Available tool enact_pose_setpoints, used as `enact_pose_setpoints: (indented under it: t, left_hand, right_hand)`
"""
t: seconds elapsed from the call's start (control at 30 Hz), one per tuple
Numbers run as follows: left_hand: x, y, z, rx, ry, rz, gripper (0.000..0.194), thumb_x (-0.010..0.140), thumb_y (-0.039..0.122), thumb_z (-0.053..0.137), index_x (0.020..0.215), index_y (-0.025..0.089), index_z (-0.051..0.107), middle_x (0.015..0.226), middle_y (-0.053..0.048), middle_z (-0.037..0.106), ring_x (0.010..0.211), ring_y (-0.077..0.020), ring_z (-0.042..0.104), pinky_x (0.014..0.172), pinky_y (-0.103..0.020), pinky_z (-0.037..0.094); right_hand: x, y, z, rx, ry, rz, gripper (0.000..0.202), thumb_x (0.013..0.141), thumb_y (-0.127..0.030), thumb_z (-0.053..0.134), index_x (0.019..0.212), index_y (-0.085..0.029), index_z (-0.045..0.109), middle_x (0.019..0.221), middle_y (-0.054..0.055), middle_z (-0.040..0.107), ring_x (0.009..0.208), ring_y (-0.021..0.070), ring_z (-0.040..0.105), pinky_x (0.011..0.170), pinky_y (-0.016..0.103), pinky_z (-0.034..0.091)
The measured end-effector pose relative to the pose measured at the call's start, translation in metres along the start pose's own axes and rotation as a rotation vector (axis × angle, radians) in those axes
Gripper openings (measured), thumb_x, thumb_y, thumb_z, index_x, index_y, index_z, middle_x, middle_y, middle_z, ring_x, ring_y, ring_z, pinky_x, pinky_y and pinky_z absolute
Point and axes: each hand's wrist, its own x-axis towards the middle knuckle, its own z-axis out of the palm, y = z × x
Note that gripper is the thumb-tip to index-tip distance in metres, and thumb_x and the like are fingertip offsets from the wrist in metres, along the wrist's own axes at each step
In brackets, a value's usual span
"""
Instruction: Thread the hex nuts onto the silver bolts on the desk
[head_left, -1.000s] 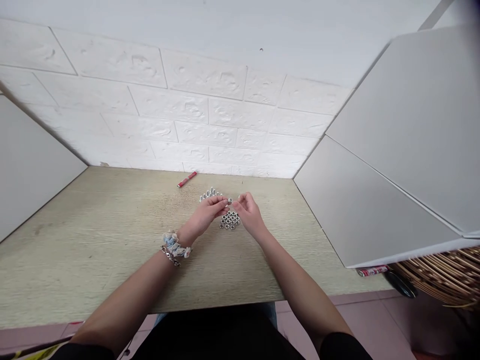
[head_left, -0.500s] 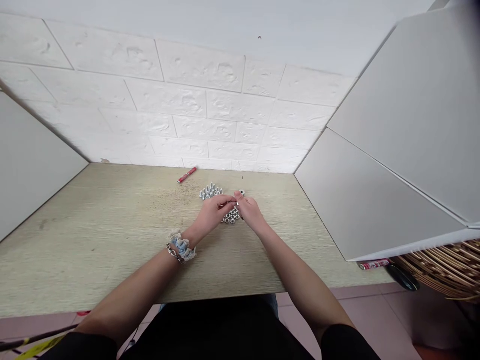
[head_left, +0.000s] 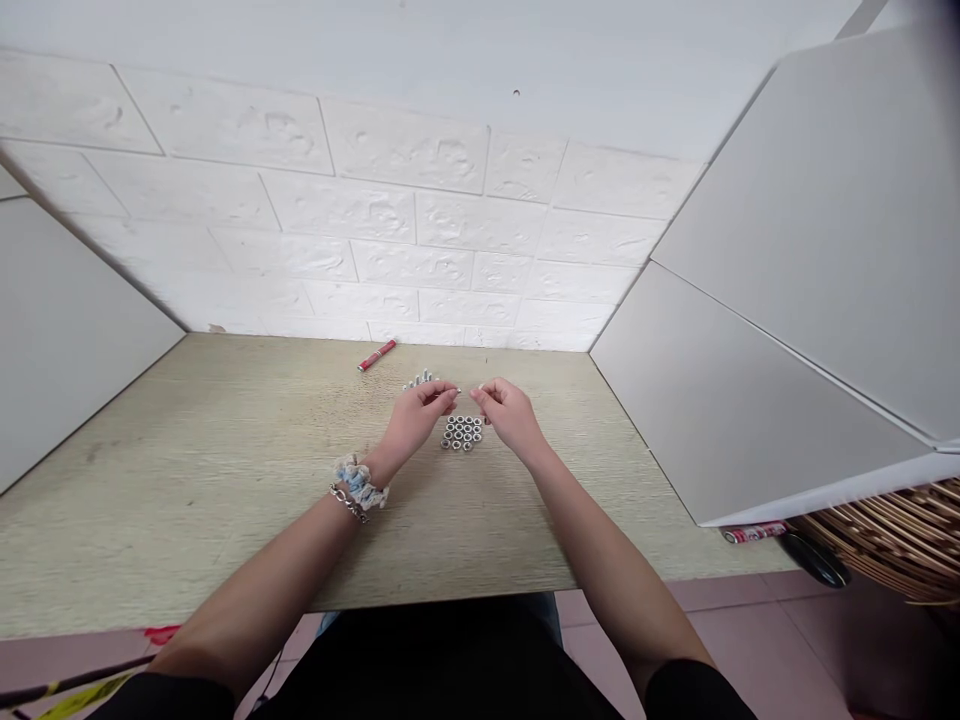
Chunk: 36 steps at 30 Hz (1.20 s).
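Several metal nuts (head_left: 461, 432) lie in close rows on the wooden table (head_left: 247, 470), just below my hands. Behind my left hand (head_left: 424, 410) stands a group of upright bolts (head_left: 421, 378), partly covered by it. My left thumb and fingertips pinch a small metal piece (head_left: 458, 390), too small to tell whether bolt or nut. Across a narrow gap, my right hand (head_left: 506, 408) has its thumb and index finger pressed together; what they hold, if anything, is too small to make out.
A red tube (head_left: 376, 355) lies near the white brick wall (head_left: 442, 265). Grey panels (head_left: 750, 350) border the table on both sides. At the right edge are another red tube (head_left: 754, 533), a black object (head_left: 814, 558) and a woven basket (head_left: 892, 540).
My hands, which touched before, have moved apart, leaving a small gap. The rows of nuts beneath them show more fully. The view has shifted slightly.
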Motion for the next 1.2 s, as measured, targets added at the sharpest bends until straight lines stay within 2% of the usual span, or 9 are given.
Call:
enact_pose_setpoints:
  t: [0.07, 0.17, 0.33, 0.43, 0.67, 0.8, 1.0, 1.2]
  left_hand:
    - [0.0, 0.002, 0.0, -0.073, 0.017, -0.017, 0.026, 0.068, 0.038, 0.061, 0.079, 0.014, 0.063, 0.071, -0.001, 0.059, 0.069, -0.012, 0.056, 0.073, -0.027, 0.046]
    - [0.001, 0.004, -0.002, -0.142, 0.05, -0.037, 0.025, 0.066, 0.037, 0.064, 0.078, 0.015, 0.063, 0.072, 0.0, 0.059, 0.068, -0.0108, 0.055, 0.073, -0.027, 0.046]
    - [0.002, 0.003, -0.004, -0.209, 0.069, -0.069, 0.026, 0.064, 0.037, 0.066, 0.077, 0.015, 0.064, 0.074, -0.001, 0.061, 0.07, -0.0111, 0.055, 0.075, -0.027, 0.046]
    - [0.003, 0.003, -0.005, -0.28, 0.061, -0.096, 0.025, 0.064, 0.036, 0.066, 0.076, 0.015, 0.064, 0.073, -0.001, 0.061, 0.069, -0.0096, 0.055, 0.076, -0.026, 0.045]
    - [0.003, 0.007, -0.007, -0.431, 0.09, -0.125, 0.025, 0.062, 0.033, 0.068, 0.075, 0.014, 0.062, 0.076, -0.001, 0.061, 0.064, -0.0067, 0.054, 0.07, -0.022, 0.044]
    - [0.002, 0.01, -0.008, -0.445, 0.132, -0.097, 0.024, 0.062, 0.033, 0.069, 0.075, 0.014, 0.062, 0.075, -0.001, 0.061, 0.062, -0.0061, 0.053, 0.068, -0.021, 0.044]
    - [0.004, 0.011, -0.012, -0.368, 0.112, -0.072, 0.026, 0.062, 0.035, 0.069, 0.076, 0.014, 0.062, 0.072, 0.0, 0.06, 0.063, -0.0074, 0.054, 0.068, -0.022, 0.044]
    - [0.007, 0.008, -0.014, -0.312, 0.07, -0.093, 0.026, 0.062, 0.036, 0.068, 0.075, 0.014, 0.062, 0.071, 0.0, 0.06, 0.063, -0.008, 0.053, 0.07, -0.024, 0.044]
  right_hand:
    - [0.0, -0.001, -0.009, -0.09, -0.059, 0.0, 0.025, 0.069, -0.043, 0.056, 0.068, -0.018, 0.051, 0.059, -0.003, 0.053, 0.055, 0.0097, 0.048, 0.052, 0.022, 0.037]
    - [0.0, 0.0, -0.024, -0.266, -0.26, 0.024, 0.018, 0.066, -0.035, 0.058, 0.065, -0.018, 0.052, 0.063, -0.003, 0.057, 0.056, 0.0094, 0.05, 0.05, 0.021, 0.035]
    - [0.002, 0.006, -0.036, -0.616, -0.512, 0.181, 0.011, 0.06, -0.021, 0.059, 0.054, -0.017, 0.05, 0.055, -0.002, 0.056, 0.051, 0.0095, 0.05, 0.048, 0.021, 0.035]
    - [0.003, 0.008, -0.037, -0.674, -0.553, 0.222, 0.014, 0.057, -0.019, 0.062, 0.052, -0.017, 0.049, 0.053, -0.002, 0.055, 0.05, 0.01, 0.05, 0.046, 0.021, 0.035]
    - [0.003, 0.013, -0.036, -0.659, -0.695, 0.212, 0.013, 0.057, -0.023, 0.064, 0.06, -0.017, 0.053, 0.058, -0.002, 0.057, 0.052, 0.0095, 0.052, 0.047, 0.02, 0.036]
    - [0.002, 0.012, -0.036, -0.593, -0.71, 0.216, 0.01, 0.057, -0.015, 0.059, 0.066, -0.018, 0.053, 0.063, -0.002, 0.059, 0.055, 0.0093, 0.055, 0.048, 0.019, 0.037]
    - [0.002, 0.013, -0.036, -0.573, -0.585, 0.249, 0.013, 0.056, -0.013, 0.059, 0.068, -0.018, 0.056, 0.068, 0.0, 0.062, 0.054, 0.0109, 0.054, 0.048, 0.021, 0.037]
    - [0.002, 0.015, -0.032, -0.548, -0.62, 0.188, 0.009, 0.054, -0.016, 0.062, 0.063, -0.018, 0.06, 0.064, -0.002, 0.061, 0.056, 0.0101, 0.052, 0.049, 0.02, 0.035]
